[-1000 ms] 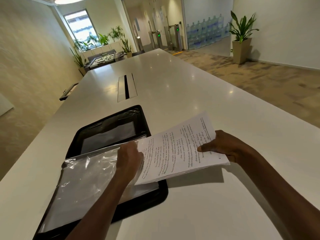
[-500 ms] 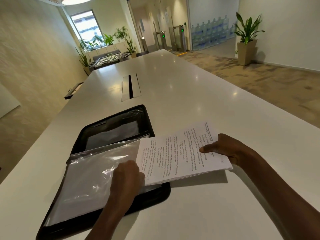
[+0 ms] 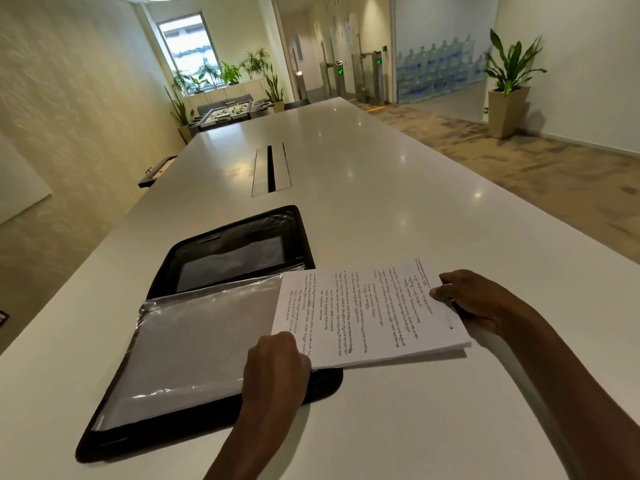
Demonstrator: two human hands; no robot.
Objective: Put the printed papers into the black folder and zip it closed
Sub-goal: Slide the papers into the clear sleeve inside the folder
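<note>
Right hand (image 3: 481,303) pinches the papers (image 3: 370,313) at their right edge, mid-frame; left hand (image 3: 273,370) grips their lower-left corner over the open folder (image 3: 207,344) on the tabletop (image 3: 381,188).

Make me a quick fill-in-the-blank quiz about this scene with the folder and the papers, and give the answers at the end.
1. The black folder lies ____ on the white table, not zipped.
2. The right hand grips the far end of the printed ____.
3. The papers are still mostly ____ the folder, overhanging its right edge.
4. The left hand sits at the papers' near corner, by the clear ____ sleeve.

Answers: open; papers; outside; plastic
</note>
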